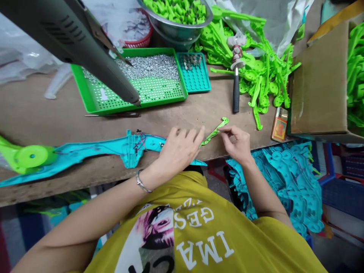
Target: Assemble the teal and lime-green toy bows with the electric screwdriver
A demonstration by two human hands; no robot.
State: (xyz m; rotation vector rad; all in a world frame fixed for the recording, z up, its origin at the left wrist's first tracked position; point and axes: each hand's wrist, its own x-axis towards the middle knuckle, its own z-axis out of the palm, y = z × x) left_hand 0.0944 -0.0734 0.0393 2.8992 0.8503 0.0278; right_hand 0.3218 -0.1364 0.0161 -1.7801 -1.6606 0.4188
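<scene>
A person in a yellow shirt works at a wooden table (42, 113). The left hand (178, 149) rests palm down, fingers loosely curled, on the end of a long teal plastic shell (113, 149) lying along the table's near edge. The right hand (237, 144) pinches a thin green plastic strip (214, 132) between thumb and fingertips; the left fingertips touch its other end. Behind, a green tray (148, 89) holds small silver screws, and a hammer (236, 81) lies beside a heap of green parts (264, 72)
</scene>
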